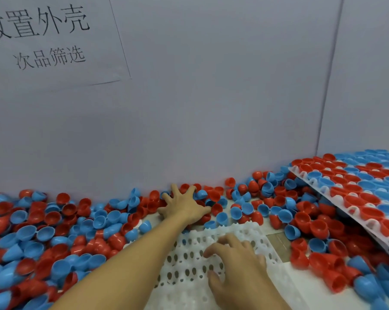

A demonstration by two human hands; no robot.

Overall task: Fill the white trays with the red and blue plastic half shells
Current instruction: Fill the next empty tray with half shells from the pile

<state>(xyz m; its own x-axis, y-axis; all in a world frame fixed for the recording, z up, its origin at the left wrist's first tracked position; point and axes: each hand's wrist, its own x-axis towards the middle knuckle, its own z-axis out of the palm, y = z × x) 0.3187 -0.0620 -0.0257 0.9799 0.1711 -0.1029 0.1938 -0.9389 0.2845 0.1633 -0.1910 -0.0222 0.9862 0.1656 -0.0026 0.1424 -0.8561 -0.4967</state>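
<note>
Taking the empty white tray (211, 260) as the landmark, everything else sorts itself around it. The grey wall (211, 97) stands beyond its far edge, a printed paper sign (48, 41) stuck to the wall up and to the left. Loose red and blue half shells (54, 231) lie heaped to the tray's left, along its far edge against the wall, and to its right. Off to the right, well apart and propped at a slant on the pile, sits a filled tray (354, 193) with shells seated in rows.

The empty tray's long axis seems to run from the person toward the wall — its near end runs out of view. The left hand (185, 205) is stretched past the tray's far edge, fingers spread flat over the shells by the wall, pressing rather than gripping. The right hand (236, 258) rests on the tray's top, fingers loosely bent, holding nothing.

So the nearest stock lies just beyond the far edge — under the left hand, the likelier one to rake shells back over the holes.
</note>
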